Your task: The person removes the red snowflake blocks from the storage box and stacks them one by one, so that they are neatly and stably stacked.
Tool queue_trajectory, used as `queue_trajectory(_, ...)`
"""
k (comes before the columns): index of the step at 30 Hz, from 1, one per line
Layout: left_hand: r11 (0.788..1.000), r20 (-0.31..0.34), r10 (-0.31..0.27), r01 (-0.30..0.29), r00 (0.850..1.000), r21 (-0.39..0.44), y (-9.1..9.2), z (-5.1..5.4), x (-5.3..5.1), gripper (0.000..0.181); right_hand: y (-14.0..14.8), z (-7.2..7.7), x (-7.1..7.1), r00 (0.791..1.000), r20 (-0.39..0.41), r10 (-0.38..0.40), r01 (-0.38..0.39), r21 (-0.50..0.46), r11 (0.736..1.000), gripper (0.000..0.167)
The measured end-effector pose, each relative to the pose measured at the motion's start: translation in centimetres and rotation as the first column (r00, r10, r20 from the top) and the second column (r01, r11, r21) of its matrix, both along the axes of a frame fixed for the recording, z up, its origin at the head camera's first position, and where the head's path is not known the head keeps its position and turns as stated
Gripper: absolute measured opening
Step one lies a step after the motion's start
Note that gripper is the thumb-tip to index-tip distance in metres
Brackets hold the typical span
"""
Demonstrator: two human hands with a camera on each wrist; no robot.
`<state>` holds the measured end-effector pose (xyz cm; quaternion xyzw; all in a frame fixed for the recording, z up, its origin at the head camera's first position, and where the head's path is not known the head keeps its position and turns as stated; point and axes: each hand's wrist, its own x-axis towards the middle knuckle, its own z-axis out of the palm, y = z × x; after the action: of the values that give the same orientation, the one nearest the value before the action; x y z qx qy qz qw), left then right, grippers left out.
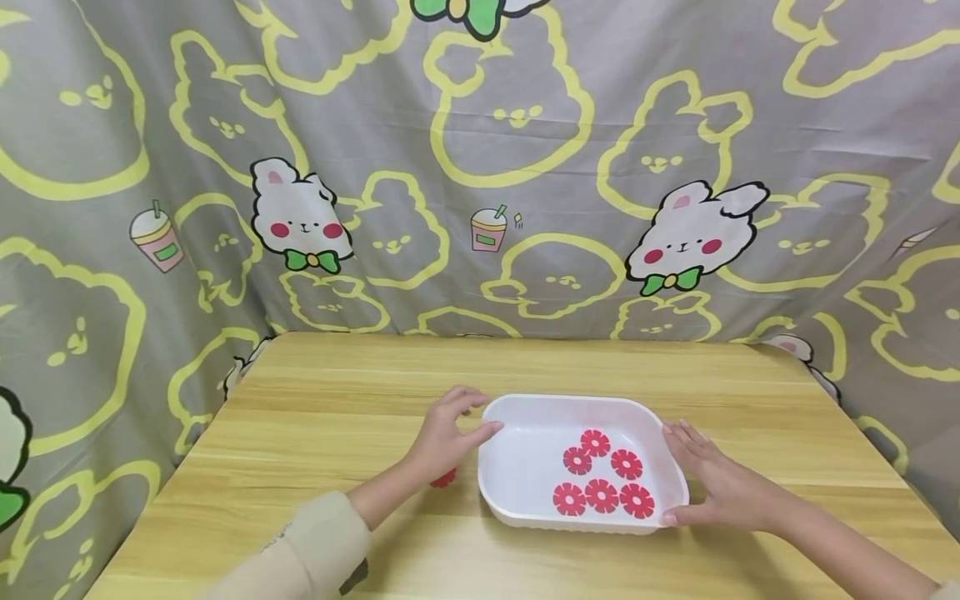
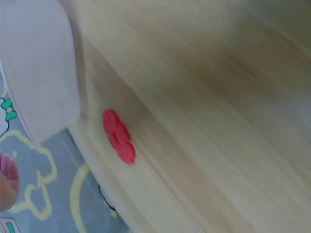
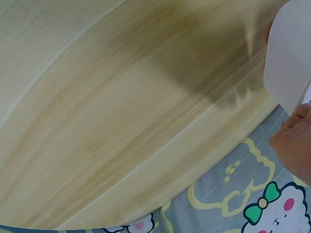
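A white oblong plastic tub (image 1: 517, 483) sits on the table, with several red flower-shaped slotted discs (image 1: 602, 496) on its floor towards the right. My right hand (image 1: 723, 487) holds the tub's right end, fingers by the far corner and thumb at the near corner; its fingers (image 3: 296, 141) meet the rim in the right wrist view. At the left end, my left hand (image 1: 446, 433) has loosely bent fingers, its thumb over the rim in the head view. More red discs (image 2: 118, 136) lie on the table left of the tub, mostly hidden by the left forearm in the head view.
The wood-grain table (image 1: 360, 383) runs back to a grey curtain (image 1: 525, 167) with yellow outlines and white rabbits, which also hangs along both sides. A beige sleeve (image 1: 307, 550) covers the left forearm, and a small dark item (image 1: 354, 577) shows beneath it.
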<state>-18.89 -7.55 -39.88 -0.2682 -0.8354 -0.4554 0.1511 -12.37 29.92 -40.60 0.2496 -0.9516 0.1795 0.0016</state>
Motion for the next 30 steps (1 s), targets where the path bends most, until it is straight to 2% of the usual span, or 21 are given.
queue_trajectory(8,0.997,-0.001,-0.076,0.076,0.997,-0.006,2.9,-0.7,-0.2,0.031,0.1,0.1,0.0,1.0,-0.008,-0.005,0.005,0.014,1.0,0.109)
queue_trajectory(19,0.993,0.037,-0.115,0.116,0.993,-0.034,6.5,-0.7,-0.4,0.034,-0.1,0.2,0.1,0.999,0.027,-0.024,0.024,0.001,1.0,0.108)
queue_trajectory(25,0.99,0.082,-0.128,0.132,0.988,-0.056,8.2,-0.9,-0.6,0.035,-0.1,0.2,0.1,1.0,0.019,-0.013,0.013,-0.002,1.0,0.109)
queue_trajectory(30,0.988,0.175,-0.148,0.154,0.974,-0.026,9.6,-1.6,-1.0,0.034,-0.1,0.2,0.1,1.0,0.014,0.0,0.0,-0.008,1.0,0.109)
